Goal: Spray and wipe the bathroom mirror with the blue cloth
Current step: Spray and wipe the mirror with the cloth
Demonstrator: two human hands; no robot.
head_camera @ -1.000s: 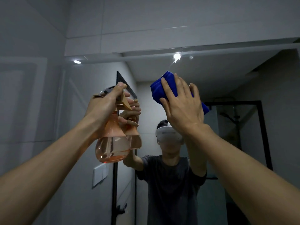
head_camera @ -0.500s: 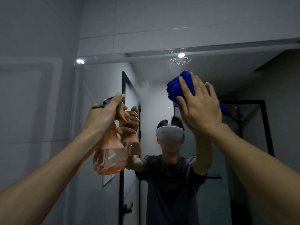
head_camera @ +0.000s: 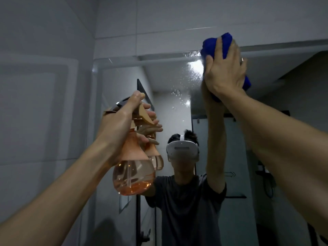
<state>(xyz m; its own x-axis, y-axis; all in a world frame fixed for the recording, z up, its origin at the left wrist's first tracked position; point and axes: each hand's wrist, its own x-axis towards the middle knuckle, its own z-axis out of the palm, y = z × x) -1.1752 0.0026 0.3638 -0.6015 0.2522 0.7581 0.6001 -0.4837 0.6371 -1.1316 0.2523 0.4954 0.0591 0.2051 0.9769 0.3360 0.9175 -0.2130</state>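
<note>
Pale grey wall tiles (head_camera: 44, 86) fill the left side and the band above, and the bathroom mirror (head_camera: 177, 107) takes up the middle and right, its top edge running under a light ledge. The glass reflects a dim room with a dark-framed door, a shower fitting at the right edge, and a person in a dark T-shirt wearing a white headset. Near the mirror's top edge, a patch of spray droplets (head_camera: 192, 71) glints around a reflected ceiling light. The right hand (head_camera: 225, 71) is flat, fingers spread, pressing the folded blue cloth (head_camera: 224, 43) against the glass at the top edge, right of the droplets; the cloth sticks out above and below the palm. The left hand (head_camera: 120, 126) is wrapped around the neck of an orange spray bottle (head_camera: 133, 171), held upright near the mirror's left edge, about a third full
</note>
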